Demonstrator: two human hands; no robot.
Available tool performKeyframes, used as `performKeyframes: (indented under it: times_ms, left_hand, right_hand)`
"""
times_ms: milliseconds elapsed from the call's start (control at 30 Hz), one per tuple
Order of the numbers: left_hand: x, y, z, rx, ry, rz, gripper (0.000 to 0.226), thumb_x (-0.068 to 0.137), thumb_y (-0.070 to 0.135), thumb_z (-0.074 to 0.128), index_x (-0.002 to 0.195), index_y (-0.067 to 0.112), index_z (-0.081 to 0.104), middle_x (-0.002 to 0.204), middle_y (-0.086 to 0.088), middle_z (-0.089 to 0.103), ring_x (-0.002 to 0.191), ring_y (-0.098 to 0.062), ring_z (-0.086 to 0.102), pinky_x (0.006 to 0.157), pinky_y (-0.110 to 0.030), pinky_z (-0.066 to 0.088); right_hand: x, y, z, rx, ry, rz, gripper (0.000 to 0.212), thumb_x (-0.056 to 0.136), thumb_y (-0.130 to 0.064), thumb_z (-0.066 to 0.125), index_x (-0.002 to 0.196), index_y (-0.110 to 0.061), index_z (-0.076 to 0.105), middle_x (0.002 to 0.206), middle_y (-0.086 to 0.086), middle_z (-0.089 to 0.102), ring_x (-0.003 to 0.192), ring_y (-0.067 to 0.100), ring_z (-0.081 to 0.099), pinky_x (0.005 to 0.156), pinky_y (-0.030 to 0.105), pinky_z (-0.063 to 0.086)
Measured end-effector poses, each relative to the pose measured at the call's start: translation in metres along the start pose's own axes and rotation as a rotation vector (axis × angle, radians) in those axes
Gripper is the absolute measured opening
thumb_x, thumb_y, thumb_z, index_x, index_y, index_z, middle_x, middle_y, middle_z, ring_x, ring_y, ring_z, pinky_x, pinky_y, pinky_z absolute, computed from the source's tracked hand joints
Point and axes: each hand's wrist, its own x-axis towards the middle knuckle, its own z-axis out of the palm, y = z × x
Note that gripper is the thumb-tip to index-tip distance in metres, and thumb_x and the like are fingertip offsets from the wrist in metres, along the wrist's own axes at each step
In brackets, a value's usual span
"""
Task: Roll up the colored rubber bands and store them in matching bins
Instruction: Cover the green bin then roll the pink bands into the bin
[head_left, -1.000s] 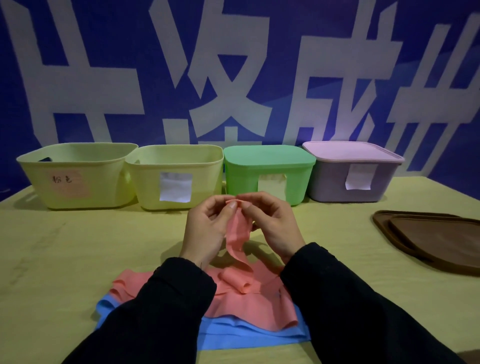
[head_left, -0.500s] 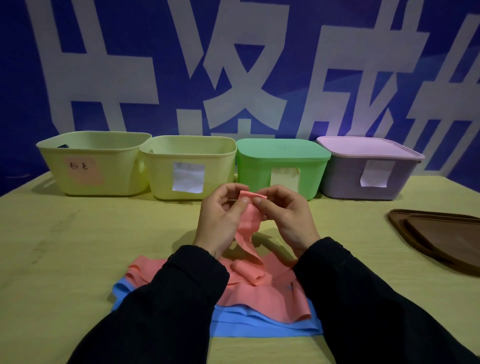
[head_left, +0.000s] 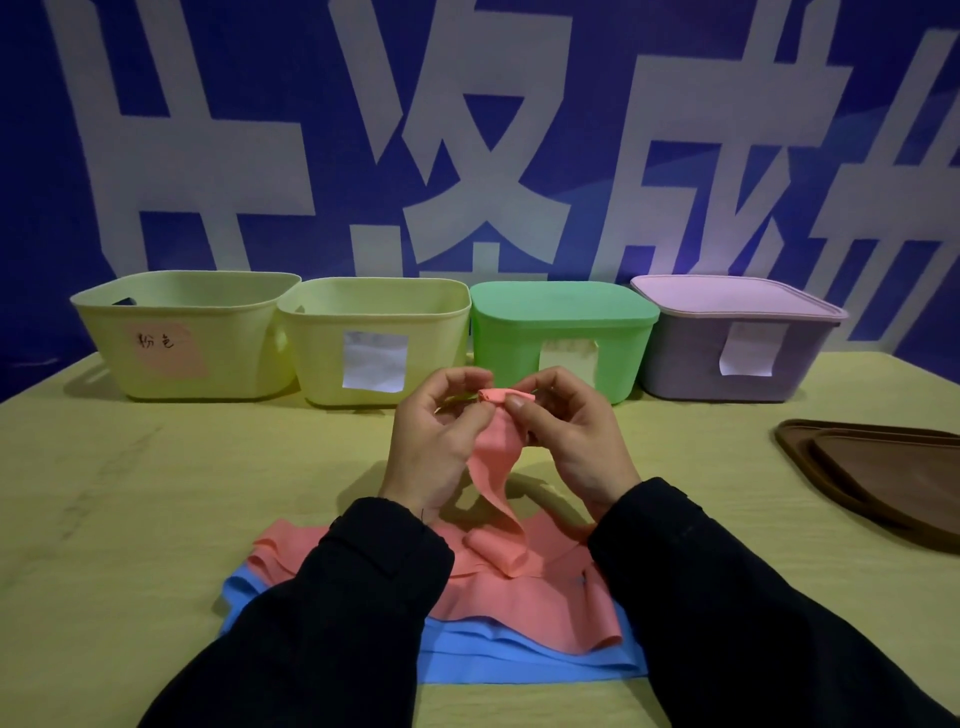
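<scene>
Head view: a blue wall with large white characters fills the upper half of the frame, and below it a yellow-green table (head_left: 156, 519) runs to the bottom edge. Four bins stand in a row across the middle, against the wall. From the left: an open pale yellow bin (head_left: 182, 338) with a pink handwritten label, a second open pale yellow bin (head_left: 374, 338) with a white label, a green bin (head_left: 563, 332) with its lid on, and a purple bin (head_left: 737, 343) with its lid on. At the right edge lie stacked brown lids (head_left: 883, 478).

In the centre of the frame both hands are raised over the table. The left hand (head_left: 431, 441) and the right hand (head_left: 576, 431) each pinch, thumb against fingers, the small rolled top end of a pink rubber band (head_left: 496, 452). The band hangs down between them in a twisted strip, and its curled lower end rests on a pile of pink bands (head_left: 519, 597) in the lower centre. Blue bands (head_left: 519, 660) lie flat beneath that pile. Black sleeves cover both forearms.
</scene>
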Motion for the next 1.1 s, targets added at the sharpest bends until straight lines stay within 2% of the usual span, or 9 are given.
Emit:
performKeyframes:
  times_ms: [200, 267, 367, 467, 700, 800, 900, 1000, 1100]
  left_hand:
    - [-0.002, 0.001, 0.0, -0.053, -0.072, -0.037, 0.023, 0.08, 0.026, 0.075, 0.101, 0.016, 0.073, 0.102, -0.012, 0.075, 0.101, -0.03, 0.071, 0.09, -0.04, 0.056]
    - [-0.001, 0.001, 0.0, 0.02, -0.032, 0.017, 0.009, 0.089, 0.012, 0.073, 0.097, 0.016, 0.073, 0.097, -0.007, 0.076, 0.096, -0.022, 0.071, 0.086, -0.034, 0.057]
    - [0.001, 0.0, -0.001, 0.075, -0.005, 0.059, 0.02, 0.092, -0.002, 0.065, 0.093, 0.017, 0.072, 0.092, -0.003, 0.075, 0.09, -0.014, 0.07, 0.082, -0.027, 0.056]
    - [0.0, 0.0, 0.0, 0.096, -0.008, 0.067, 0.024, 0.09, -0.006, 0.065, 0.09, 0.017, 0.072, 0.091, -0.005, 0.075, 0.09, -0.017, 0.07, 0.082, -0.03, 0.057]
    - [-0.001, 0.002, -0.001, -0.002, 0.008, 0.035, 0.017, 0.084, 0.019, 0.072, 0.101, 0.017, 0.071, 0.101, -0.008, 0.073, 0.093, -0.019, 0.07, 0.081, -0.029, 0.058]
    - [0.0, 0.002, 0.0, 0.055, 0.034, 0.051, 0.009, 0.091, 0.012, 0.074, 0.099, 0.015, 0.072, 0.097, -0.006, 0.075, 0.089, -0.014, 0.071, 0.078, -0.025, 0.056]
    - [0.001, 0.001, -0.002, 0.086, 0.021, 0.08, 0.014, 0.092, 0.003, 0.069, 0.097, 0.016, 0.072, 0.096, -0.004, 0.075, 0.092, -0.017, 0.071, 0.082, -0.027, 0.057]
    - [0.0, 0.002, -0.001, 0.102, 0.002, 0.085, 0.02, 0.091, -0.002, 0.068, 0.098, 0.017, 0.069, 0.097, -0.003, 0.074, 0.093, -0.014, 0.07, 0.081, -0.026, 0.056]
    - [-0.001, 0.005, -0.001, 0.202, 0.108, 0.157, 0.017, 0.09, 0.011, 0.074, 0.099, 0.022, 0.064, 0.099, 0.0, 0.068, 0.09, -0.01, 0.065, 0.077, -0.022, 0.054]
  right_hand:
    - [0.0, -0.003, -0.001, -0.021, 0.03, -0.044, 0.01, 0.09, -0.003, 0.07, 0.09, -0.012, 0.067, 0.074, 0.009, 0.064, 0.07, 0.019, 0.058, 0.064, 0.033, 0.051]
    - [-0.002, -0.006, 0.0, -0.029, 0.005, -0.056, 0.011, 0.089, -0.002, 0.07, 0.089, -0.013, 0.067, 0.075, 0.007, 0.064, 0.07, 0.017, 0.058, 0.064, 0.03, 0.05]
    - [-0.004, -0.01, 0.002, 0.008, -0.03, -0.039, 0.006, 0.089, -0.005, 0.071, 0.092, -0.009, 0.068, 0.076, 0.001, 0.067, 0.073, 0.014, 0.062, 0.065, 0.028, 0.052]
    - [-0.002, -0.011, 0.002, 0.048, 0.003, 0.02, 0.01, 0.09, -0.004, 0.07, 0.099, -0.007, 0.068, 0.077, 0.002, 0.07, 0.072, 0.012, 0.066, 0.067, 0.029, 0.055]
    - [-0.002, -0.009, 0.001, -0.062, 0.023, -0.002, 0.007, 0.093, -0.004, 0.067, 0.095, -0.009, 0.072, 0.085, 0.008, 0.073, 0.078, 0.017, 0.067, 0.075, 0.038, 0.057]
    - [-0.001, -0.011, 0.0, -0.076, 0.036, -0.033, 0.008, 0.092, -0.004, 0.068, 0.095, -0.011, 0.072, 0.084, 0.01, 0.071, 0.077, 0.017, 0.065, 0.074, 0.035, 0.057]
    - [-0.002, -0.012, 0.0, -0.056, 0.018, -0.005, 0.011, 0.091, -0.013, 0.072, 0.101, -0.013, 0.072, 0.09, 0.019, 0.072, 0.082, 0.022, 0.068, 0.078, 0.042, 0.058]
    - [-0.003, -0.011, 0.002, -0.073, 0.008, -0.004, 0.009, 0.09, -0.011, 0.071, 0.098, -0.015, 0.074, 0.088, 0.008, 0.076, 0.082, 0.018, 0.07, 0.076, 0.038, 0.058]
    - [-0.001, -0.013, 0.0, -0.125, 0.11, -0.105, 0.012, 0.089, -0.009, 0.074, 0.097, -0.017, 0.075, 0.09, 0.004, 0.076, 0.086, 0.019, 0.072, 0.079, 0.035, 0.057]
